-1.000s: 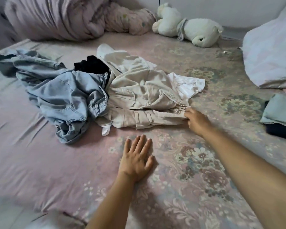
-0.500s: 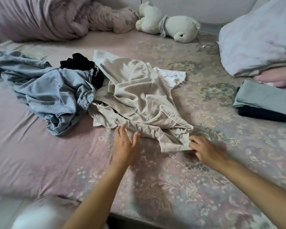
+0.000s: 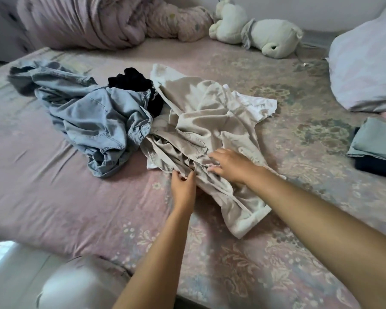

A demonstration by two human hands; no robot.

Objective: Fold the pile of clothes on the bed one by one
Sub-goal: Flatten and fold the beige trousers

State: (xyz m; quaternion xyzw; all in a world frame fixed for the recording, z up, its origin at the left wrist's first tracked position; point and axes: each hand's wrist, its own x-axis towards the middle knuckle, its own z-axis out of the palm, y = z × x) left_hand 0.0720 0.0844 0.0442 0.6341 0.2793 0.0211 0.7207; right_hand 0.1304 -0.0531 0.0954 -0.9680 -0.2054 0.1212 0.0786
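A crumpled beige garment (image 3: 201, 121) lies in the middle of the bed (image 3: 54, 197), one leg trailing toward the near edge. My left hand (image 3: 183, 186) pinches a fold of its near edge between thumb and fingers. My right hand (image 3: 230, 165) rests on top of the beige cloth just to the right, fingers spread and lightly bent. Blue denim clothing (image 3: 94, 121) is heaped to the left, touching the beige garment. A black item (image 3: 132, 82) sits between and behind them. A white cloth (image 3: 257, 104) pokes out from under the beige garment's right side.
Folded grey-green and dark clothes (image 3: 374, 148) are stacked at the right edge. A pale pillow (image 3: 366, 70) lies behind them. A rolled pink duvet (image 3: 103, 21) and a white soft toy (image 3: 270, 39) line the back. Floor (image 3: 11, 275) shows at lower left.
Both hands have moved onto the beige garment. The left hand went from flat on the sheet to pinching the cloth's edge; the right left the corner and now lies on top. The garment was dragged nearer.
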